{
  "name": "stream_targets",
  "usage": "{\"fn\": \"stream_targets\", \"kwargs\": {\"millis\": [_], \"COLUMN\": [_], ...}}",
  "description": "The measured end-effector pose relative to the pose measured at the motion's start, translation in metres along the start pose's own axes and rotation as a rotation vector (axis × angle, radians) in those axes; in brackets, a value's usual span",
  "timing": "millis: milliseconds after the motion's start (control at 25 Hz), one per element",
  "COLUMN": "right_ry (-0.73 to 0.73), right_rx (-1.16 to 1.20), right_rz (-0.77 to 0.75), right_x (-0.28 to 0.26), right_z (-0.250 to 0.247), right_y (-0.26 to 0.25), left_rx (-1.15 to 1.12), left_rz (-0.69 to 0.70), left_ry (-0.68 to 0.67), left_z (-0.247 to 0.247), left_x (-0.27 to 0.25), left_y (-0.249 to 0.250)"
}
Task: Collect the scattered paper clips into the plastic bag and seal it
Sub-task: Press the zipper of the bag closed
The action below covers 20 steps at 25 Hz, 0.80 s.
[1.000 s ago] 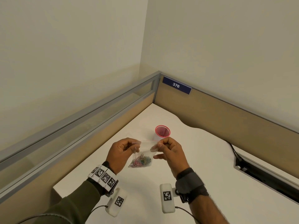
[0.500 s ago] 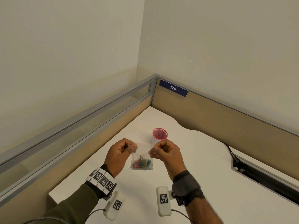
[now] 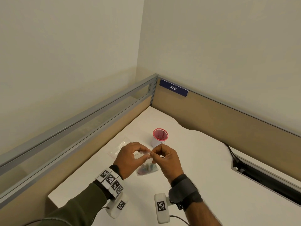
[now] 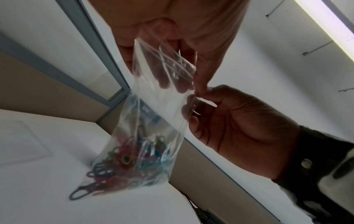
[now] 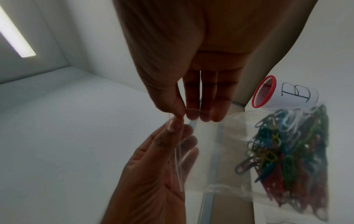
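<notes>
A small clear zip bag (image 3: 143, 154) holds several coloured paper clips (image 3: 147, 170) bunched in its bottom. Both hands pinch its top strip above the white desk (image 3: 203, 168). My left hand (image 3: 143, 157) holds the left part of the strip between thumb and fingers. My right hand (image 3: 152, 154) pinches the right end, its fingertips nearly touching the left ones. In the left wrist view the bag (image 4: 153, 109) hangs down with the clips (image 4: 124, 163) at the desk surface. The right wrist view shows the bag (image 5: 220, 151) and clips (image 5: 287, 151) below both thumbs.
A red mesh cup (image 3: 160, 136) with a white label stands just behind the hands. A second, empty clear bag (image 3: 118, 147) lies flat to the left. Partition walls close the desk's left and far sides. A cable slot (image 3: 260, 178) runs along the right.
The hands have come closer together along the bag's top strip and dropped lower, toward the desk. The empty bag on the desk, hidden before, now shows behind the left hand.
</notes>
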State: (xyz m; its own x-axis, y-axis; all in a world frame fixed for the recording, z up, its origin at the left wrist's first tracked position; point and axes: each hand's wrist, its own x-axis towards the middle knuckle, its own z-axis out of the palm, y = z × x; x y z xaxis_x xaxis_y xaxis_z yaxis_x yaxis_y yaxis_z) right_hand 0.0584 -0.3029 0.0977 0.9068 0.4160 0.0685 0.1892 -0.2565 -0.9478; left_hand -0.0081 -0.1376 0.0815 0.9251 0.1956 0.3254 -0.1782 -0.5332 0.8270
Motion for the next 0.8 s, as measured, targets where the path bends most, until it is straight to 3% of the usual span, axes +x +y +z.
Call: {"fn": "stream_targets", "kwargs": {"millis": [800], "right_ry": [0.06], "right_rx": [-0.103], "right_rz": [-0.009], "right_x": [-0.011], "right_z": [0.005], "right_y": [-0.002], "left_rx": [0.121], "left_rz": [-0.014], "left_ry": [-0.071], "left_z": [0.001], "left_x": [0.005], "left_y": [-0.011]}}
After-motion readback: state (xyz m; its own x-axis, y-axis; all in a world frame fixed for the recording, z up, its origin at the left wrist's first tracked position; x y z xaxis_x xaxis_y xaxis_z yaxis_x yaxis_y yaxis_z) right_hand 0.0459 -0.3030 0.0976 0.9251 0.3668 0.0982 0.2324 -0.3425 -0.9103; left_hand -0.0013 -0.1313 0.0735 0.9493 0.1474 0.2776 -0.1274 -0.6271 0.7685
